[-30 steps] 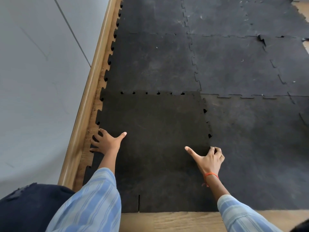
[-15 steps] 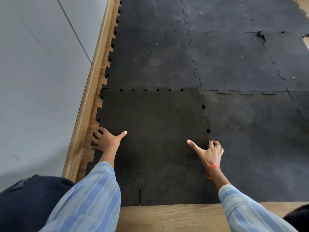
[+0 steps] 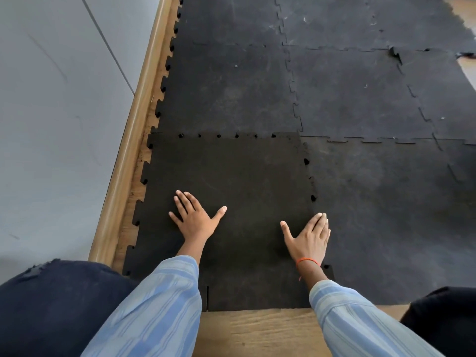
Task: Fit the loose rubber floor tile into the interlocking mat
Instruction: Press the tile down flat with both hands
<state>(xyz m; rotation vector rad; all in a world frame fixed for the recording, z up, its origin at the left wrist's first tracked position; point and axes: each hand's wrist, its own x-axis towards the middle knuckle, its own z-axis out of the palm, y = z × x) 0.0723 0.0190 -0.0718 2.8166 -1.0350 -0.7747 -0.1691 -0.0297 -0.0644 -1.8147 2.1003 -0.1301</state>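
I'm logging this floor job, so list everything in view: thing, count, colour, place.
Loose tile: one, darkest black, near left, small gaps along its far and right seams.
Laid mat tiles: at least six, dusty black, interlocked, far and right.
Lifted tile corner: one, black, far right seam.
Skirting board: one, light wood, along the wall.
Wall: one, pale grey, left.
Wooden floor: bare strip, tan, nearest edge and beside the skirting.
Thread bracelet: one, orange, right wrist.
Sleeves: two, blue striped.
Left hand: flat, fingers spread, on the loose tile.
Right hand: flat at its right seam.
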